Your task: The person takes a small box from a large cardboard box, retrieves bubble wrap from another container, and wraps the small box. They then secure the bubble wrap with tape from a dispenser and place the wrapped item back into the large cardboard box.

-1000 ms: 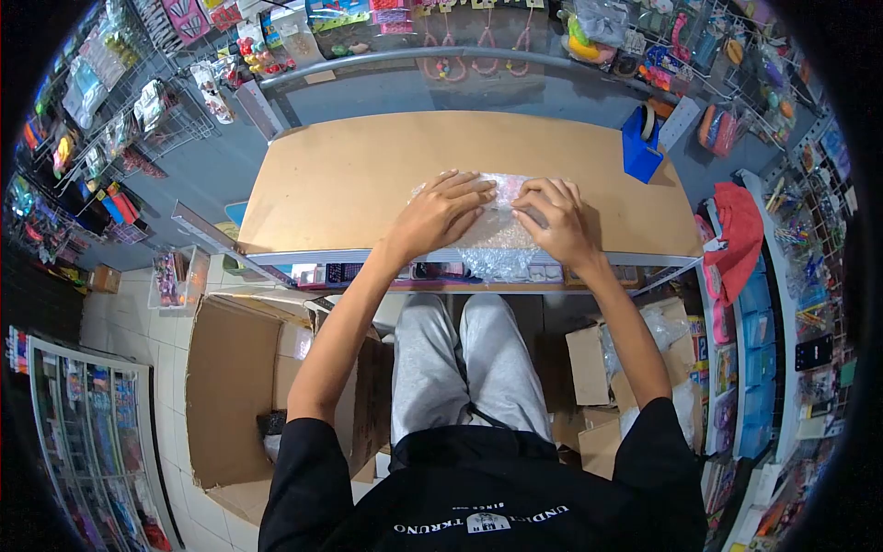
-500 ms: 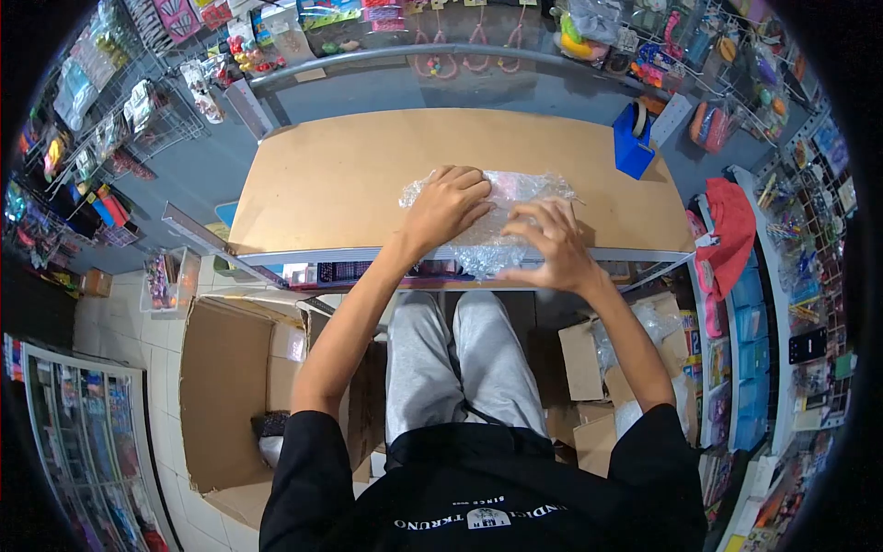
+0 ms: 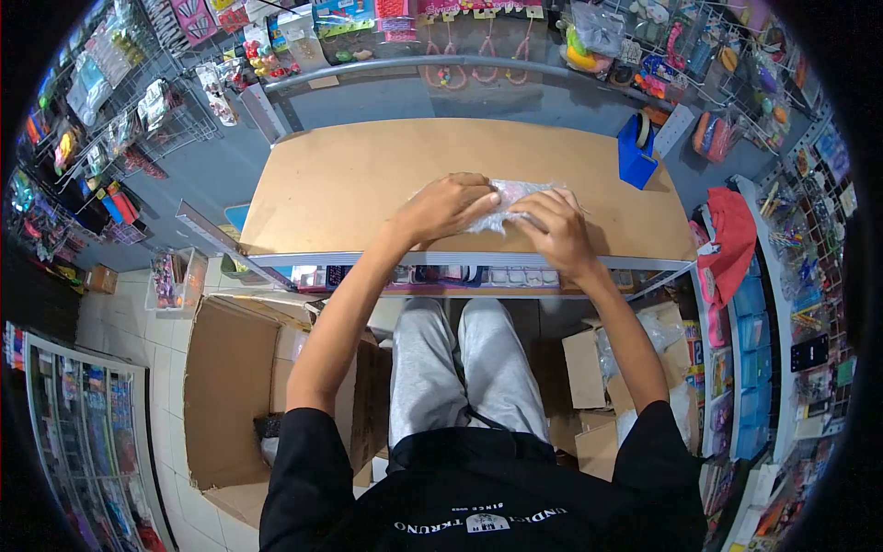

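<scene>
A bundle of bubble wrap (image 3: 504, 210) lies on the wooden tabletop (image 3: 340, 184) close to its front edge. Something pinkish shows faintly through the clear plastic; its kind is hidden by the layers. My left hand (image 3: 452, 207) presses on the bundle's left side, fingers bent over it and thumb against the near face. On the right side my right hand (image 3: 555, 225) grips the wrap with curled fingers, thumb close to the near edge.
A blue tape dispenser (image 3: 636, 158) stands at the table's back right. Below left is a large open cardboard box (image 3: 230, 386); smaller cartons (image 3: 584, 368) sit below right. A red cloth (image 3: 733, 241) hangs at the right. Packaged goods line the walls.
The loose front flap of bubble wrap that hung over the table edge is now folded up onto the bundle. My right hand has closed from spread fingers onto the wrap.
</scene>
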`<state>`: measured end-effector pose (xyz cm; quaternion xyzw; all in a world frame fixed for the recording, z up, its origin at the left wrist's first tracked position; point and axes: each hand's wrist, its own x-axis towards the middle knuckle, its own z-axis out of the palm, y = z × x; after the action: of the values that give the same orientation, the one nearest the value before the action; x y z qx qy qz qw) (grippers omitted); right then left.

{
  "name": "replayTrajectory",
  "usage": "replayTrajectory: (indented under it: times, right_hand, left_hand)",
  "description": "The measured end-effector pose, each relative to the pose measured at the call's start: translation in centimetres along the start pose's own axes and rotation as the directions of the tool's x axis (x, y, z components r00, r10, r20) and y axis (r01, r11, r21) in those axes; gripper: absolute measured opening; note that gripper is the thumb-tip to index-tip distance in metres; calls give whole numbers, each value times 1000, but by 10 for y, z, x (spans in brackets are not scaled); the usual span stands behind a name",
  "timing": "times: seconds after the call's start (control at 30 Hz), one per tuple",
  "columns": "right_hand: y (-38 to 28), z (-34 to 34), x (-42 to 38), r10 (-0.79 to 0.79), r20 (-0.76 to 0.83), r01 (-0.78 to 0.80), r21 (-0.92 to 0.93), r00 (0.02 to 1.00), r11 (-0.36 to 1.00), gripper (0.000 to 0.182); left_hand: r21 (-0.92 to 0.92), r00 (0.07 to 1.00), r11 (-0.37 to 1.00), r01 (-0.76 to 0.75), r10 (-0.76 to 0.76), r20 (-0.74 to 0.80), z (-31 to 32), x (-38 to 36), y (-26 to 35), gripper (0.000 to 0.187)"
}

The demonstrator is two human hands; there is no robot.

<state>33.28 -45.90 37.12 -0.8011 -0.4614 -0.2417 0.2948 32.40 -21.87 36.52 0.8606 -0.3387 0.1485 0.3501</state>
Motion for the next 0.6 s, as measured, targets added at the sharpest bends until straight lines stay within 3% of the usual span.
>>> replayTrajectory:
  times: [0.1, 0.13, 0.23, 0.27, 0.33, 0.43, 0.53, 0.6]
  right_hand:
    - [5, 2, 12, 40, -6, -40, 19, 999, 999, 11]
    - [8, 2, 17, 40, 0, -40, 11, 999, 999, 16]
    - [21, 6, 27, 183, 33, -185, 76, 983, 980, 24]
    - [33, 15, 28, 216, -16, -211, 165, 976, 964, 30]
    - [40, 18, 34, 262, 16, -262, 143, 965, 954, 33]
    - [46, 24, 38, 303, 26, -303, 153, 953, 940, 33]
    - [57, 30, 37, 423, 132, -442, 232, 897, 866, 39]
    - [64, 35, 35, 469, 207, -512, 293, 858, 807, 42]
  left_hand:
    - [8, 998, 1000, 22, -22, 53, -9, 0, 2, 42]
    - [-4, 998, 998, -55, 55, 43, -10, -1, 3, 47]
    - [-36, 997, 997, 72, -70, 45, -12, -7, 9, 43]
    - [-42, 997, 997, 64, -62, 53, -11, -5, 7, 41]
    - [-53, 997, 997, 52, -48, 68, -8, -4, -2, 39]
    - [-35, 974, 974, 224, -222, 46, -4, -4, -9, 38]
    - [-5, 978, 988, 155, -154, -139, -1, -8, -1, 35]
    - [-182, 935, 925, 335, -350, -59, -5, -3, 6, 37]
